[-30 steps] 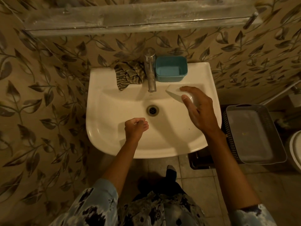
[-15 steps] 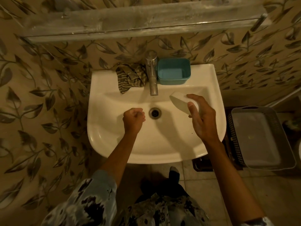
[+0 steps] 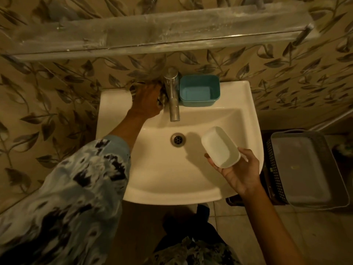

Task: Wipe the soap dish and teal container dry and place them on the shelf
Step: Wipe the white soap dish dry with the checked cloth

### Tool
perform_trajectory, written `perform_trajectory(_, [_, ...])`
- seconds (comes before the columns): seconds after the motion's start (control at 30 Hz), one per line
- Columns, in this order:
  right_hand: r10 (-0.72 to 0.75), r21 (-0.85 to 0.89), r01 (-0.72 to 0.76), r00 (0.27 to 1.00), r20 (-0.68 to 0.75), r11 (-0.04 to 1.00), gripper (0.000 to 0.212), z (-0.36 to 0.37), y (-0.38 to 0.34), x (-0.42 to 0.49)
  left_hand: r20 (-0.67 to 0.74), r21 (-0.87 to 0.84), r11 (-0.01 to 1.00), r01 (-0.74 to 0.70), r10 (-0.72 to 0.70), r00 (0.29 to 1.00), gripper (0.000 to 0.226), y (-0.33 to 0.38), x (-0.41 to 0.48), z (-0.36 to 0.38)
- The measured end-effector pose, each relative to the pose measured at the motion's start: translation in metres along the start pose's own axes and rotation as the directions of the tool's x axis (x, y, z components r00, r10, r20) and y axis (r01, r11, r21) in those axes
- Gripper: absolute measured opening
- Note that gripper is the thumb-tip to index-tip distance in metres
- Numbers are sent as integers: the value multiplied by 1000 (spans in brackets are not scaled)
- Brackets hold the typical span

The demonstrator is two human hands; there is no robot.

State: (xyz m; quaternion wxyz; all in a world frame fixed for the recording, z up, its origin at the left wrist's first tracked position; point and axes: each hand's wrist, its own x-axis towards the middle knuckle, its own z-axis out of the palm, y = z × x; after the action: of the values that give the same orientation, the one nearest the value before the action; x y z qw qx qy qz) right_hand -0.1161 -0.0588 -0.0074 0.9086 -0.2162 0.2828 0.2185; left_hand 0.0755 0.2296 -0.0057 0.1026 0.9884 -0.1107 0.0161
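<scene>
My right hand [image 3: 237, 174] holds the white soap dish [image 3: 220, 147] palm up above the right side of the white sink [image 3: 162, 175]. At the sink's back left, my left hand [image 3: 147, 101] lies over the striped cloth [image 3: 162, 97], fingers closing on it, and hides most of it. The teal container [image 3: 199, 90] stands on the sink's back rim, right of the metal tap [image 3: 172, 96]. A dusty glass shelf [image 3: 152, 33] runs along the wall above the sink.
A grey basket with a flat lid [image 3: 305, 169] stands on the floor right of the sink. The drain [image 3: 178, 139] sits in the basin's middle. Leaf-patterned tiles cover the wall, and a pipe [image 3: 332, 119] runs at the right edge.
My right hand lifted the soap dish out of the basin and turned palm up. My left hand moved from the basin's middle to the cloth behind the tap.
</scene>
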Motion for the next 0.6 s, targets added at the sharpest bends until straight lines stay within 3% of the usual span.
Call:
perform_trajectory(0.1, [67, 31, -71, 993, 100, 997, 68, -5, 0, -2, -37, 135, 989, 56, -52, 998, 49, -6, 6, 12])
perform_trajectory(0.2, [110, -9, -111, 976, 186, 994, 71, -6, -2, -5, -104, 128, 979, 161, -148, 984, 54, -7, 6, 21])
perform_trajectory(0.3, [118, -57, -108, 970, 213, 993, 82, -3, -5, -8, -190, 103, 981, 162, -141, 972, 38, -7, -1, 25])
perform_trajectory(0.37, [110, -64, -98, 969, 221, 993, 88, 2, -5, -9, -205, -5, 985, 174, -172, 963, 39, -7, -10, 24])
perform_trajectory(0.43, [107, -75, -91, 967, 233, 993, 88, 5, -7, -8, -114, -197, 951, 238, -264, 958, 41, -5, -21, 17])
perform_trajectory(0.5, [105, -86, -87, 965, 238, 992, 88, 8, -9, -8, -38, -432, 851, 299, -349, 936, 36, -1, -36, 7])
perform_trajectory(0.6, [100, -104, -76, 962, 252, 992, 90, 14, -12, -7, -16, -623, 706, 337, -442, 897, 37, 13, -71, -14])
